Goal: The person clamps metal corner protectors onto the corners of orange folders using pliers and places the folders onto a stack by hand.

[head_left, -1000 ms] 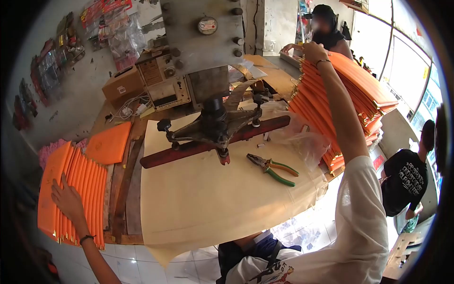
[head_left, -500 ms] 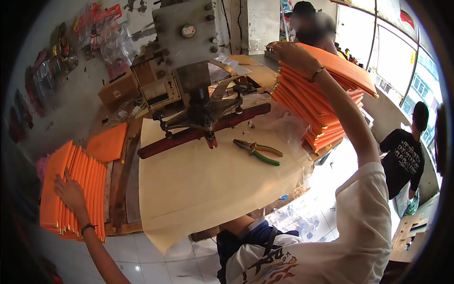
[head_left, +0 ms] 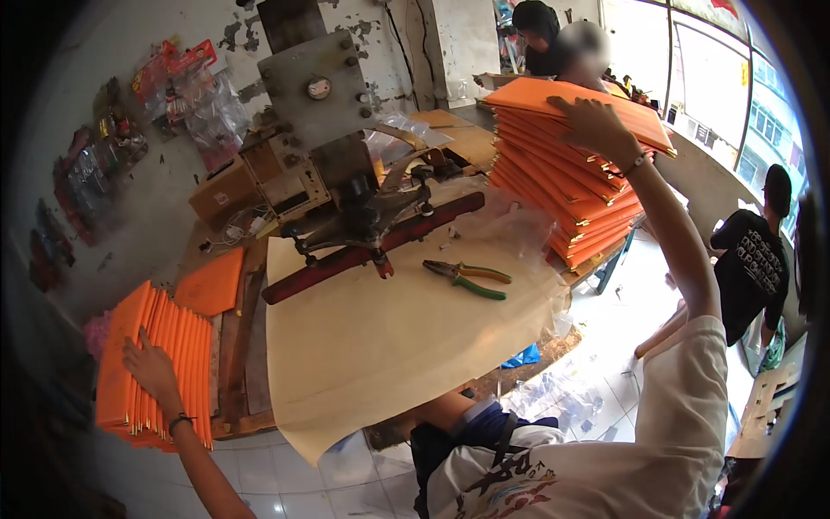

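Note:
My left hand (head_left: 154, 370) rests with fingers stretched out on a row of flat orange folder-like pieces (head_left: 186, 359) with gold-coloured corners, packed on edge at the table's left. At the right, my right hand (head_left: 598, 130) lies spread on the top piece of a tall, uneven stack of the same orange pieces (head_left: 566, 195). Neither hand is closed around anything. Between the two stacks, pliers (head_left: 471, 277) with green and orange handles lie on a large tan sheet (head_left: 380, 346). One loose orange piece (head_left: 212, 281) lies beside the left row.
A press machine (head_left: 354, 195) with a long dark red bar (head_left: 380, 246) stands over the tan sheet. Behind it sits a cardboard box (head_left: 225, 195). Plastic packets hang on the wall. One person (head_left: 540, 39) is behind the tall stack; another, in a black shirt (head_left: 748, 268), is at right.
My right hand has moved from the far left edge of the tall stack back over its top, toward me. My left hand stays on the left row. The whole view has shifted slightly.

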Demonstrator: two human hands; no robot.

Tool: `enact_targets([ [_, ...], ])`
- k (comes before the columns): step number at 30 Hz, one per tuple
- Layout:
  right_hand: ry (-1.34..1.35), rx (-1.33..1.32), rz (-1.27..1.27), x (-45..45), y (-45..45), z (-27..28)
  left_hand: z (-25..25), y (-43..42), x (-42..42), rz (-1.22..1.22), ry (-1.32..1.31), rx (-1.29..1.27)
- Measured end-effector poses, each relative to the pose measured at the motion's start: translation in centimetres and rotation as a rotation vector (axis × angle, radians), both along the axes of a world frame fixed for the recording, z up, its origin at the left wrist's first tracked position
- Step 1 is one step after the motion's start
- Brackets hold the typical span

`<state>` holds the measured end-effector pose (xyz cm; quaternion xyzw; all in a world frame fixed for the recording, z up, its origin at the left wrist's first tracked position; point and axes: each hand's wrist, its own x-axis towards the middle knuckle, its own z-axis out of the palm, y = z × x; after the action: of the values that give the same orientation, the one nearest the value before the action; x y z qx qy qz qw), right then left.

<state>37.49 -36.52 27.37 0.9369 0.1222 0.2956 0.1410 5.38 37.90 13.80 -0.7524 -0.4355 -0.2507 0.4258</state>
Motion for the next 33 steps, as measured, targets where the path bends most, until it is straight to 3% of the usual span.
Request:
enact_targets([
  [5, -0.242, -0.099, 0.192, 2.2, -2.8, -1.8, 0.3, -0.7, -0.4, -0.014, 0.052, -0.059],
  [10, -0.183, -0.084, 0.272, -1.2, -2.7, -0.5, 2.3, -4.3, -0.6, -0.051, 0.055, -0.242],
  [16, -0.139, 0.036, 0.262, -7.2, -2.5, 3.4, -0.6, -5.7, 1.4, -0.277, 0.116, -0.127],
  [19, -0.171, 0.032, 0.333, -10.0, -1.3, 5.0, 0.3, -8.7, 3.1, -0.403, 0.101, -0.191],
  [23, -0.117, -0.041, 0.432, -14.4, 0.7, 7.3, 0.7, -9.5, 5.9, -0.705, -0.026, -0.163],
  [26, -0.145, -0.061, 0.505, -18.3, 2.8, 8.0, 4.5, -16.6, 6.5, -0.955, -0.111, -0.226],
  [28, 0.02, 0.01, 0.589, -20.0, 4.8, 9.1, 6.5, -19.7, 6.4, -1.167, -0.164, -0.272],
  [33, 0.198, 0.011, 0.777, -21.6, 9.3, 9.7, 10.0, -25.7, 4.4, -1.816, -0.386, -0.751],
])
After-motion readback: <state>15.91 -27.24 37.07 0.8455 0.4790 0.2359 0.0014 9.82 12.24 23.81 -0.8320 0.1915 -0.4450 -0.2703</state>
